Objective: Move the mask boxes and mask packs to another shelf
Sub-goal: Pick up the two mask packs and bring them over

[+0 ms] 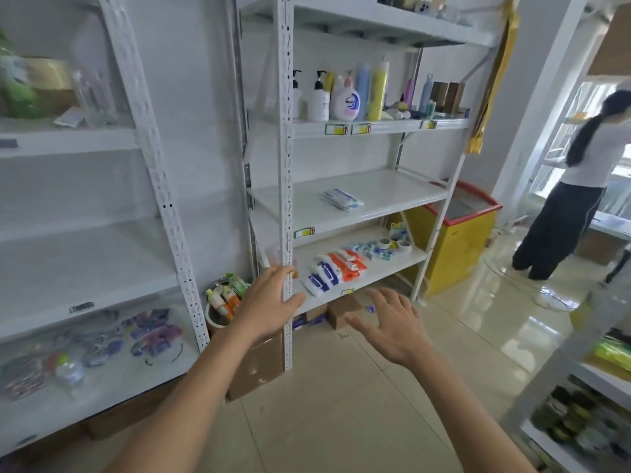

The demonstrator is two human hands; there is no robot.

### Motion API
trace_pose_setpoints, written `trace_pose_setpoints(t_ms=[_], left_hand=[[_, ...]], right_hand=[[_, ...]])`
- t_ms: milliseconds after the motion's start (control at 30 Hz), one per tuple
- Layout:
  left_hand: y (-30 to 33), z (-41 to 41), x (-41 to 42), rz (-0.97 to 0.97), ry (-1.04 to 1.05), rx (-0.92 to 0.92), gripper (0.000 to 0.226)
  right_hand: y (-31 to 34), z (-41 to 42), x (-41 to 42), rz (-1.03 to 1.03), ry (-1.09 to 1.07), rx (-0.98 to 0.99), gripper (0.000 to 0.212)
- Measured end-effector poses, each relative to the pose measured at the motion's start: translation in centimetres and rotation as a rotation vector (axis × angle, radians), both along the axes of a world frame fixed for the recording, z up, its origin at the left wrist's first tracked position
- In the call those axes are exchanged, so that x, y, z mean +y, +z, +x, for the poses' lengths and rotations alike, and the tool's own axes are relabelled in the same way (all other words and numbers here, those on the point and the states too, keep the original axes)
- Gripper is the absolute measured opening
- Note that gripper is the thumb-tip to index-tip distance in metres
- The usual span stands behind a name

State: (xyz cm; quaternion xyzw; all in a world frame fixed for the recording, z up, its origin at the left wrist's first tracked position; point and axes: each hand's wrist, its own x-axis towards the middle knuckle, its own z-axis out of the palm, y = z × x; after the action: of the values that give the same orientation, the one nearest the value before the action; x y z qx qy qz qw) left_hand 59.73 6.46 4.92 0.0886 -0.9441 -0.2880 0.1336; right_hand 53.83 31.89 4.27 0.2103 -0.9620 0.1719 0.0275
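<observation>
Both hands are raised before the white metal shelving unit [286, 186] with fingers spread and nothing held. The left hand [269, 302] lies across the unit's front-left upright, at the level of the lowest shelf's front edge. The right hand [392, 322] hovers over the cream tiled floor [341, 404], just outside that edge and apart from it.

The flat white-and-blue mask packs [341, 198] lie alone on the white middle shelf board [392, 189], set back from its front lip, with bare board on every side.

On the lowest shelf, blue, white and orange soft packets [336, 269] sit close to the front edge, rolls of tape [396, 244] behind them.

The floor between the hands and the yellow chest freezer [457, 247] is open. A person in a white top [580, 186] stands well apart at the right.
</observation>
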Motion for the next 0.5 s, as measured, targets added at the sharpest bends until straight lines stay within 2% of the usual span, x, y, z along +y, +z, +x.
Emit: trace_pose_setpoints(t_ms=[233, 333, 500], left_hand=[[-1.1, -9.3, -4.0, -0.095, -0.019, -0.036, 0.068], [-1.5, -13.5, -5.9, -0.137, -0.039, -0.033, 0.068], [-1.9, -20.6, -7.8, -0.1, -0.095, -0.048, 0.07]], right_hand=[[-0.1, -9.2, -4.4, 0.066, 0.018, 0.02, 0.103], [-0.1, -12.9, -6.1, 0.073, 0.011, 0.025, 0.102], [0.1, -18.7, -8.1, 0.049, -0.035, 0.002, 0.097]])
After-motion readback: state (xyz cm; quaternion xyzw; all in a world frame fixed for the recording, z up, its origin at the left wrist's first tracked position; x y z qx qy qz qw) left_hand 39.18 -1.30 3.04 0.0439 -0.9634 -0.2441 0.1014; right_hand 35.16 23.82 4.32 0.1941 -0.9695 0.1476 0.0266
